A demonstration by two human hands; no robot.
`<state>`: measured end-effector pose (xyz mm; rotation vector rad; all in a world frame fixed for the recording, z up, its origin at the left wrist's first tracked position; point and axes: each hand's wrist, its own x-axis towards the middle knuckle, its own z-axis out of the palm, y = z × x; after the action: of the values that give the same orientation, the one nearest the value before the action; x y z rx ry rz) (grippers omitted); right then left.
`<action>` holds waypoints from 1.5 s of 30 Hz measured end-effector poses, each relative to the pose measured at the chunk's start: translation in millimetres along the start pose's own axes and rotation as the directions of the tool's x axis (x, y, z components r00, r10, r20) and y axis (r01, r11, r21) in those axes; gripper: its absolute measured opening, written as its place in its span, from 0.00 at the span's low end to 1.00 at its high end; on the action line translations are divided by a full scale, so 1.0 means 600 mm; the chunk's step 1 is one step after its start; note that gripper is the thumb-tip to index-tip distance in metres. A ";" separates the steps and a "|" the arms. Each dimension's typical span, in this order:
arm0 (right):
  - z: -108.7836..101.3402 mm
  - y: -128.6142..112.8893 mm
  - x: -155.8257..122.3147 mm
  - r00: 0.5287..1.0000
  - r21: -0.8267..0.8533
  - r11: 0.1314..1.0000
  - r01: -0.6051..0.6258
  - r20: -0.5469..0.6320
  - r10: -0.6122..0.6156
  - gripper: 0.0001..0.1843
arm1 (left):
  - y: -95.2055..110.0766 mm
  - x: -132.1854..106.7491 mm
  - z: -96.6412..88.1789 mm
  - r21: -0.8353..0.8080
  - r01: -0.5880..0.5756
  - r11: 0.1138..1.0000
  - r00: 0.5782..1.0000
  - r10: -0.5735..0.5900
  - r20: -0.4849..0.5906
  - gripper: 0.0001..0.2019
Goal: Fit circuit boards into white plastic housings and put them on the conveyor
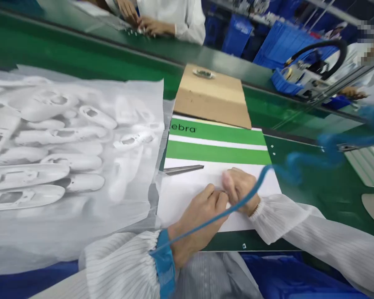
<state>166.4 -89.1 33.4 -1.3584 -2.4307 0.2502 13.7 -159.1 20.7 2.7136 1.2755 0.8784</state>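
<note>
My left hand (pixel 202 214) and my right hand (pixel 238 189) meet over a white and green box (pixel 218 145) lying flat in front of me. Both have their fingers curled and pinched together at a small spot between them; what they grip is too small and blurred to name. A blue wrist strap (pixel 163 259) circles my left wrist, and its blue coiled cord (pixel 286 166) runs up to the right across my right hand. Metal tweezers (pixel 183 169) lie on the box just left of my hands.
A clear bag full of white plastic housings (pixel 56 145) covers the left of the bench. A cardboard slab (pixel 212 97) with a small part (pixel 203 74) lies beyond the box. Another person's hands (pixel 143 20) work across the green conveyor. Blue bins (pixel 283 81) stand at the right.
</note>
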 end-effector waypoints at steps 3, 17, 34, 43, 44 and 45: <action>0.008 0.000 -0.006 0.999 0.042 0.998 -0.042 -0.005 0.042 0.29 | 0.006 0.000 0.003 -0.066 0.065 0.996 0.998 -0.063 0.030 0.03; -0.070 -0.002 -0.056 0.877 0.724 0.505 -0.470 0.446 0.178 0.23 | 0.064 0.061 -0.056 -0.612 0.432 0.662 0.867 -0.491 0.081 0.10; -0.156 -0.017 -0.070 0.614 0.667 -0.076 -0.741 0.719 0.324 0.25 | 0.025 0.076 -0.061 -0.743 0.667 0.063 0.623 -0.594 0.509 0.17; -0.124 0.020 -0.064 0.669 0.689 -0.007 -0.725 0.706 0.234 0.24 | 0.029 0.080 -0.060 -0.749 0.642 0.160 0.655 -0.622 0.428 0.13; -0.119 0.025 -0.064 0.688 0.702 0.017 -0.712 0.692 0.219 0.23 | 0.036 0.085 -0.062 -0.743 0.630 0.226 0.682 -0.619 0.389 0.12; -0.114 0.030 -0.063 0.706 0.714 0.039 -0.699 0.681 0.195 0.22 | 0.042 0.091 -0.065 -0.734 0.611 0.297 0.716 -0.603 0.352 0.12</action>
<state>224.7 -112.7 83.3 -1.3473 -1.1637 2.0606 40.1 -145.6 85.7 1.3055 1.2688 0.9769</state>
